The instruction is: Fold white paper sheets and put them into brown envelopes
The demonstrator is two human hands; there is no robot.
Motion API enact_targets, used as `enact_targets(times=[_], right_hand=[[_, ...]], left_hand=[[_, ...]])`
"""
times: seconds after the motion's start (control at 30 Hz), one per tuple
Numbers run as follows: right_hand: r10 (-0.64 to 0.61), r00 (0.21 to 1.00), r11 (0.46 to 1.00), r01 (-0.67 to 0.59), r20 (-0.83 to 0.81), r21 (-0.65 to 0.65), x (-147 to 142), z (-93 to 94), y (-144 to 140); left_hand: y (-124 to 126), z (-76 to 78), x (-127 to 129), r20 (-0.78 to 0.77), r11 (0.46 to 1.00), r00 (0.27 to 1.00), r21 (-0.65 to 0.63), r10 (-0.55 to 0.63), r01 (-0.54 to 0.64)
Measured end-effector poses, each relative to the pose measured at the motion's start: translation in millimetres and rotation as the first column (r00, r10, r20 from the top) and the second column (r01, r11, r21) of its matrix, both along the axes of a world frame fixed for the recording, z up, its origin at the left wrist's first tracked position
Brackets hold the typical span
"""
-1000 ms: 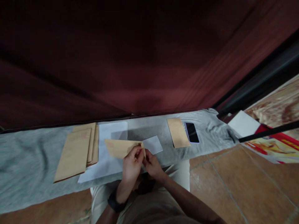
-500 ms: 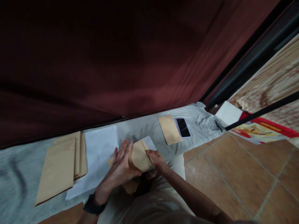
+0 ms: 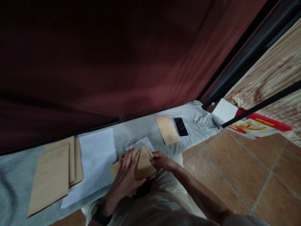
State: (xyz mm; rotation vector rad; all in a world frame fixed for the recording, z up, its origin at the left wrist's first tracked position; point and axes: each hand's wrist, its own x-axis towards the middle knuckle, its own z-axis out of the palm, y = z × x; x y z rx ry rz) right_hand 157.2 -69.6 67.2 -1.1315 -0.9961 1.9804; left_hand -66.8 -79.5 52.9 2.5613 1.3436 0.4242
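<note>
Hands meet over a tan paper envelope (image 3: 142, 164) lying at the near edge of the grey cloth (image 3: 141, 130), just in front of the person's lap. The left hand (image 3: 125, 175) lies flat and open on it, fingers spread, pressing it down; the right hand (image 3: 160, 160) pinches its right end between fingers and thumb. The envelope is plain brown, its flap end creased and slightly raised. A small white sheet (image 3: 140, 143) peeks out just behind it; a stack of tan envelopes (image 3: 55, 171) lies well to the left.
</note>
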Motion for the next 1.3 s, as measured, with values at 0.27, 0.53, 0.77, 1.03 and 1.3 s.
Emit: enact_targets(times=[0.27,0.53,0.77,1.03,1.3], right_hand=[[-0.022,0.957,0.945,-0.075,0.290,0.319,9.4,-8.8,-2.0],[-0.133,0.886,0.932,-0.041,0.445,0.361,23.3,-22.3,0.1],[-0.145,0.943,0.974,0.084,0.299,0.209,29.8,-43.9,8.0],[-0.530,0.632,0.766,0.071,0.565,0.639,48.6,-26.7,-5.7],[-0.006,0.875,0.851,-0.250,0.484,0.462,57.8,-5.0,-11.7]], left_hand=[[3.7,-20.7,0.2,-0.040,1.000,0.999,-0.013,-0.017,0.016],[4.0,-25.7,-4.1,-0.026,0.996,1.000,0.084,-0.007,0.009],[7.1,-21.5,7.9,-0.015,0.999,1.000,0.053,-0.008,0.008],[10.6,-28.0,10.8,0.014,0.998,1.000,0.066,-0.017,0.016],[5.0,-29.4,18.7,0.032,0.995,0.998,0.085,-0.049,0.046]])
